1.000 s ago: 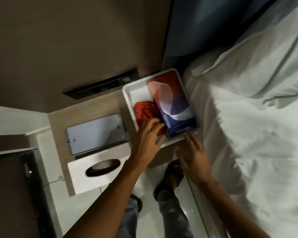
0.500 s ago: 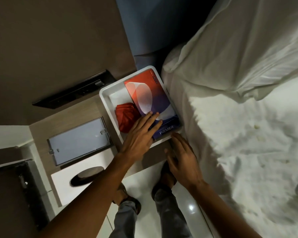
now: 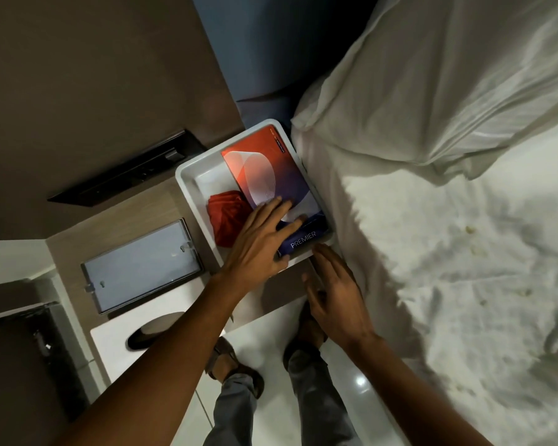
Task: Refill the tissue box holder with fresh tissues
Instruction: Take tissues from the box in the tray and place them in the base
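Note:
A red and blue tissue pack (image 3: 264,169) marked PREMIER lies in a white tray (image 3: 187,185) on the bedside table, with a crumpled red cloth (image 3: 226,210) beside it on the left. My left hand (image 3: 258,243) clasps the pack's near end, fingers spread on top and thumb at the near edge. My right hand (image 3: 335,291) hovers with its fingers apart just in front of the tray's near rim and holds nothing. At the table's near left corner stands the white tissue box holder (image 3: 116,346) with a dark oval slot, partly hidden by my left forearm.
A clear acrylic frame (image 3: 142,265) lies between the holder and the tray. A black socket panel (image 3: 126,172) runs along the wall. The bed (image 3: 448,252) with rumpled white sheets and a pillow (image 3: 432,91) presses against the tray's right side. My feet (image 3: 236,365) stand on the glossy floor.
My left hand slid from the red cloth onto the tissue pack's near end. My right hand drew back slightly from the tray rim. The camera view shifted right.

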A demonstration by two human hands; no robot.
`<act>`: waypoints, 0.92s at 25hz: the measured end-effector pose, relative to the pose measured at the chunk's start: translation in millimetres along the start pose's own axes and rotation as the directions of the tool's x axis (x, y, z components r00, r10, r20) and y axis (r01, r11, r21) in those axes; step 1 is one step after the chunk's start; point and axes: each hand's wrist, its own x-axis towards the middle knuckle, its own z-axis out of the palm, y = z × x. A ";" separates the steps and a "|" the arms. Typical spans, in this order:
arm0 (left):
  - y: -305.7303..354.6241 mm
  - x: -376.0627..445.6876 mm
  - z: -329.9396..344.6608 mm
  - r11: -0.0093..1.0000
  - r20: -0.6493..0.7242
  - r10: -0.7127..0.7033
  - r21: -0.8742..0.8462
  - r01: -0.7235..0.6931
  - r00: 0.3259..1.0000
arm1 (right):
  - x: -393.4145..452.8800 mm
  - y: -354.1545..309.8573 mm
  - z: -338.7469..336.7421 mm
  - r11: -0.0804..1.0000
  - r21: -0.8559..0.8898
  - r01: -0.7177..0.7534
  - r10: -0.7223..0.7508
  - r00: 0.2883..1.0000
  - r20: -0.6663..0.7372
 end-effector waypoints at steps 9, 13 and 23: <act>4.5 18.2 -5.3 0.981 0.037 0.046 0.185 -0.052 0.998 | -0.9 -0.9 0.0 0.999 0.034 -0.012 0.011 1.000 0.012; -1.4 3.1 6.2 0.986 -0.078 0.102 0.138 -0.090 0.992 | -1.8 -1.4 0.5 0.998 0.062 0.007 -0.007 1.000 -0.003; -7.1 -13.8 -37.1 0.916 -0.305 -0.135 -0.401 0.001 0.943 | 5.9 -12.9 -12.6 0.995 0.075 0.073 -0.071 0.997 -0.027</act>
